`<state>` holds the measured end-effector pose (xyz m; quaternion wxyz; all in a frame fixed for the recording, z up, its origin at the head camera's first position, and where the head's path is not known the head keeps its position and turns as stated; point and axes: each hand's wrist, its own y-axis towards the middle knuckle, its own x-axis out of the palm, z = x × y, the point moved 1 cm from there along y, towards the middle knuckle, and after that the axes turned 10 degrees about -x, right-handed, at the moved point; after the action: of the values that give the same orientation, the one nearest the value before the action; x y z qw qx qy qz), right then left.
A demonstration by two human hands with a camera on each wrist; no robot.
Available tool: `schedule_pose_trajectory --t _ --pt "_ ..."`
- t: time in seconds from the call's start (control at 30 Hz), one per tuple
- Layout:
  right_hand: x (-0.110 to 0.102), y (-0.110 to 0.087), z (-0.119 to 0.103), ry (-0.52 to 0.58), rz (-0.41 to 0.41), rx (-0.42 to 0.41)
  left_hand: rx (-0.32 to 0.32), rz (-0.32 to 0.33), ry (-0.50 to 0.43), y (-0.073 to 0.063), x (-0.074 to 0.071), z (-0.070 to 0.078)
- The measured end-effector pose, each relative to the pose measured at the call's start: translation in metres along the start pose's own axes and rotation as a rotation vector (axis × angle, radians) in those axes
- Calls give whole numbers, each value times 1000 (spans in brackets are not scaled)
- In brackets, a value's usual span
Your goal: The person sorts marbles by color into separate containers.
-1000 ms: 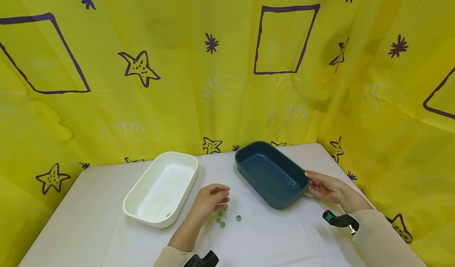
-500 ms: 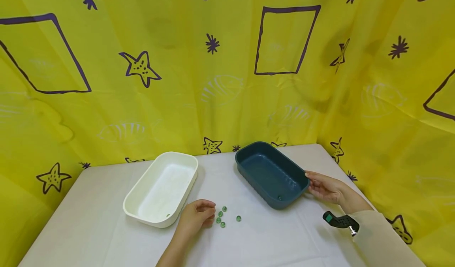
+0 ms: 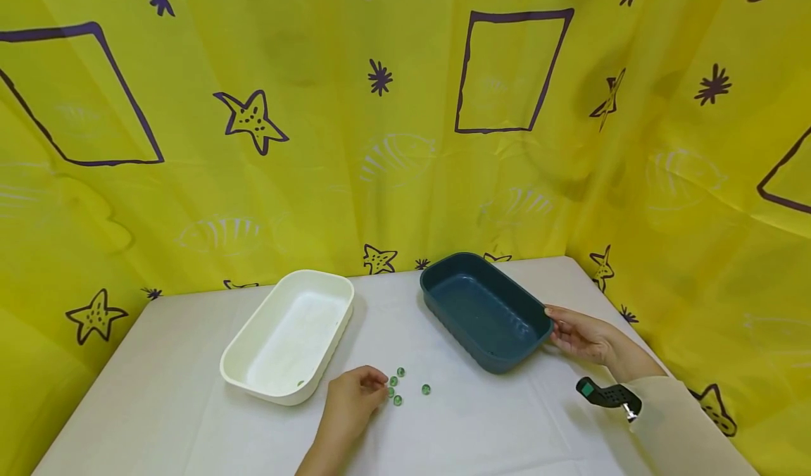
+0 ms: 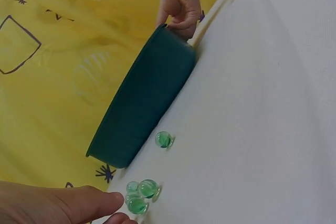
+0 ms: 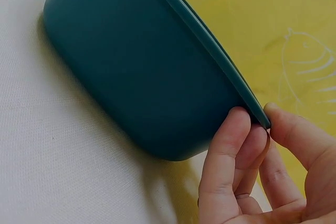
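My left hand is beside a small cluster of green glass marbles on the white cloth, thumb and fingertips right at the nearest one. The left wrist view shows the thumb close to the clustered marbles. A single marble lies apart to their right. My right hand pinches the rim of a dark teal rectangular tub at its right corner, thumb on one side and fingers on the other.
A white rectangular tub stands to the left, with a small green piece visible in its near corner. A white cloth covers the table. Yellow patterned curtains hang behind and at the sides.
My left hand has drawn back leftward from over the marbles, then come close to their left side. A marble in the teal tub rolled to the near corner and no longer shows. My right hand stays put.
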<state>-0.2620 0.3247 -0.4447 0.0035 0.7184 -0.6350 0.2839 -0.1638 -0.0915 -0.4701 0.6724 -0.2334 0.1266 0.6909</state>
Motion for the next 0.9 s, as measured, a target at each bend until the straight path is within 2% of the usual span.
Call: schedule_pose_trajectory --t 0.27,0.57,0.9 --pt "-1 0 1 -5 -6 -2 31 37 83 -3 4 4" --pt "0 0 0 7 0 -1 51 77 76 -4 8 4" --pt "0 0 0 7 2 -2 49 106 108 -3 11 0"
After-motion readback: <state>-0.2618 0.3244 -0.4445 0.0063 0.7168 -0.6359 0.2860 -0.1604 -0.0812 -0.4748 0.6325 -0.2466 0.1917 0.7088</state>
